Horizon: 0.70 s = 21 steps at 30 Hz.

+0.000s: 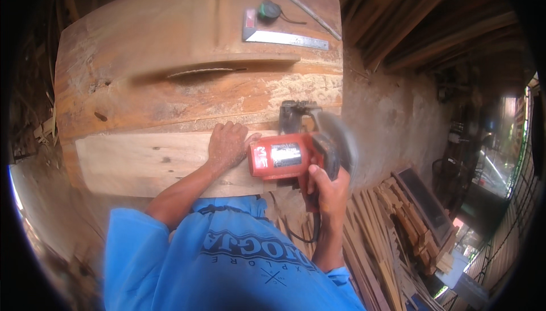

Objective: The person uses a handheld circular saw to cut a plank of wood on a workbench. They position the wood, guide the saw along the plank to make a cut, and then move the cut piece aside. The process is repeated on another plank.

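Red saw (277,156) in right fingers (321,176), beside left fingers (230,130).

I find moderate, soft light across my tabletop (136,32); glare at far right; upper left hazy; saw guard (341,140) blurred; straight edges bowed, corners falling to black.

The wooden tabletop (142,32) carries a pale board (131,157) along its near edge. Near the far right corner lie a metal square (284,38), a dark tape measure (269,10) just beside it, and a thin rod (310,14). Sawdust (307,86) is spread close to the right edge.
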Each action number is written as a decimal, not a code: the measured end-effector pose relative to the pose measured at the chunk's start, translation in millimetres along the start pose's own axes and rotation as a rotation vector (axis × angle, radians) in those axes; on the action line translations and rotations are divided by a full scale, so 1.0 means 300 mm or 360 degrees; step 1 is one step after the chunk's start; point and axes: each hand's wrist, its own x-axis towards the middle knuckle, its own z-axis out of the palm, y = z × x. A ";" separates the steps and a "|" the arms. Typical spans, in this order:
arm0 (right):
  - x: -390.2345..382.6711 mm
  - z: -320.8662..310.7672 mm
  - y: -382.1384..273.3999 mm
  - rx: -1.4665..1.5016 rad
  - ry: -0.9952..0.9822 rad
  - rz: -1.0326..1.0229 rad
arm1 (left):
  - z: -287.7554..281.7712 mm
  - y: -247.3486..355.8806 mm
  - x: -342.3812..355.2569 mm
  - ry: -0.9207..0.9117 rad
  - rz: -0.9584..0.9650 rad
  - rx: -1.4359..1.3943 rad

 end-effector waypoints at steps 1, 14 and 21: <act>0.013 0.006 -0.006 0.0007 -0.0014 -0.0022 | 0.001 -0.003 0.000 0.0029 0.0014 -0.0012; -0.026 -0.013 0.034 0.0083 -0.0002 -0.0171 | -0.013 0.010 0.000 -0.0047 -0.0021 0.0068; -0.305 -0.140 0.166 0.0053 0.0052 0.0065 | -0.016 0.028 0.005 -0.0130 -0.0168 0.0047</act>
